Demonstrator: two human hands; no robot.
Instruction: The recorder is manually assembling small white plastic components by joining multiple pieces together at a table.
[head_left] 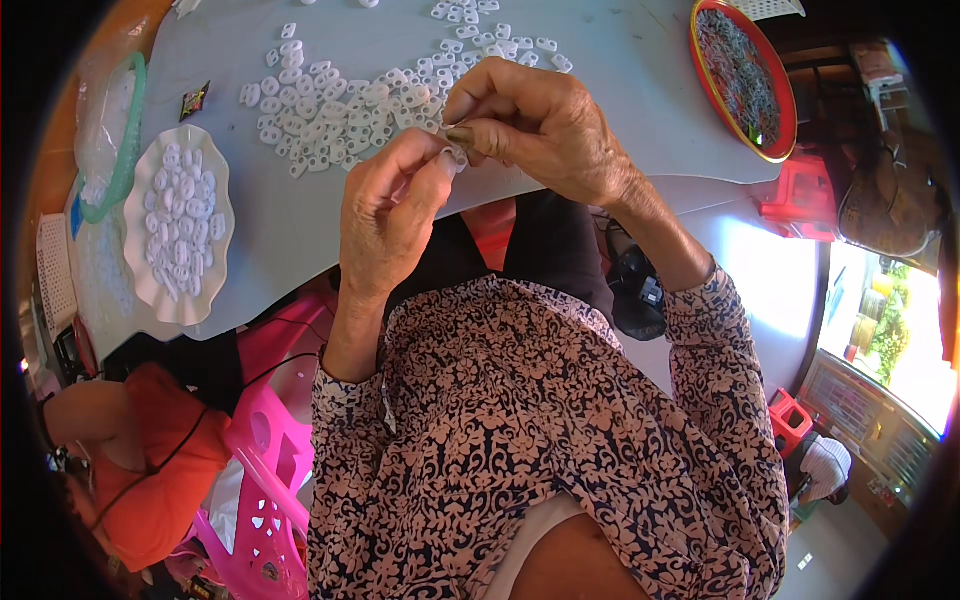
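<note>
A small white plastic ring piece [455,155] is pinched between left hand [385,215] and right hand [540,125] fingertips; a firm, close grip above the grey table [620,90] is advised.

1. A small home-style piecework workshop.
2. A grey table [620,100] carries heaps of small white plastic parts [340,105].
3. A white scalloped dish [140,260] and a red tray [785,120] hold sorted pieces.
4. Plastic stools [800,195] stand around.
</note>
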